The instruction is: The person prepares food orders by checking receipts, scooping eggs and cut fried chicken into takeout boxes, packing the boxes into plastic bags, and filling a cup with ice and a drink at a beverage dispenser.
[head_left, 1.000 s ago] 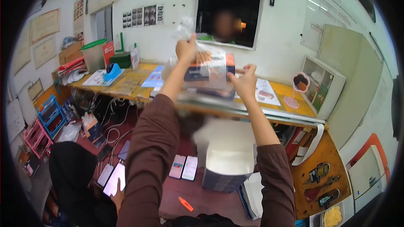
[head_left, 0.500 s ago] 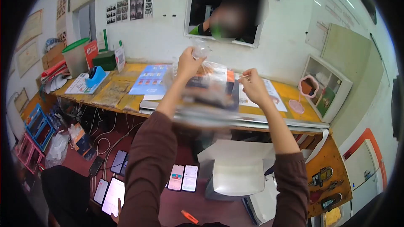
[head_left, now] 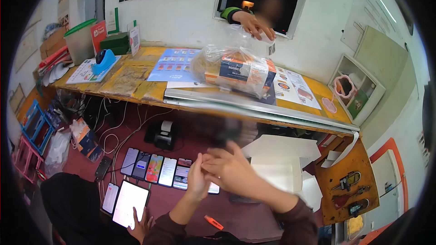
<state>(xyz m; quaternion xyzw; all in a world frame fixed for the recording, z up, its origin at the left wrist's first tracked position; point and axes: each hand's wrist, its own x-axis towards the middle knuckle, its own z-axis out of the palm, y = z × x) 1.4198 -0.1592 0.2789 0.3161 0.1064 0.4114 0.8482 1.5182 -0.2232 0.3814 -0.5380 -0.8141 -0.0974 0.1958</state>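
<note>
My left hand [head_left: 197,182] and my right hand [head_left: 230,169] meet above the row of phones, with their fingers touching. The right hand's fingers are spread; the left hand's are stretched upward and partly covered. Neither hand visibly holds anything. On the yellow counter [head_left: 127,76], a clear plastic bag [head_left: 204,63] encloses an orange and dark box [head_left: 245,70]. Another person's hand [head_left: 253,23], in a green and black sleeve, reaches through the wall window onto the top of the bag, beside a white slip [head_left: 267,43].
At the lower left, another person's hand [head_left: 140,223] touches a lit tablet [head_left: 131,203]. Phones [head_left: 154,169] and a small printer [head_left: 164,135] lie on the dark red surface. An open white box [head_left: 277,165] stands at right, an orange marker [head_left: 213,222] in front.
Both my hands have come off the bag and down toward me, and together. The bag now rests on the counter. The other person's hand has reached through the window to it.
</note>
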